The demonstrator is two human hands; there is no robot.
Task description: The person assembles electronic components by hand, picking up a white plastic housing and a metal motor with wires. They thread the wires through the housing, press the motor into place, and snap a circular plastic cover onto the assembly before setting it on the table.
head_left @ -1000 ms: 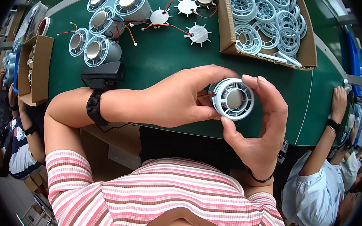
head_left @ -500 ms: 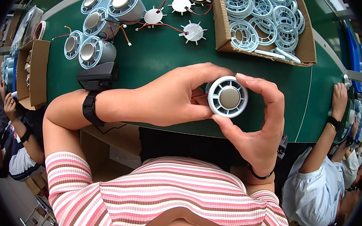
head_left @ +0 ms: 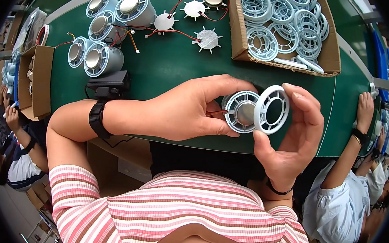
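Observation:
My left hand (head_left: pixel 209 105) is closed round a light blue-grey cylindrical housing (head_left: pixel 234 107) with a silver disc in the middle of its slotted face. Reddish wires come out beside my left fingers. Between the thumb and fingers of my right hand (head_left: pixel 297 122) is a white plastic ring (head_left: pixel 262 109) with short spokes and an open centre. It is tilted, overlapping the right edge of the housing's face from this view; whether the two touch I cannot tell. A black box-shaped device (head_left: pixel 109 83) is strapped to my left wrist.
Several similar housings (head_left: pixel 137 8) with discs stand at the back left. Spoked white discs (head_left: pixel 208 39) on wires lie at the back centre. A cardboard box (head_left: pixel 290 66) of loose rings is at the back right, another box (head_left: pixel 41 79) at left. Another person's hand (head_left: pixel 365 107) rests at the right.
The ring that covered the housing's face has come away to the right in my right hand, tilting as it goes. My left hand still grips the housing, slightly lower now.

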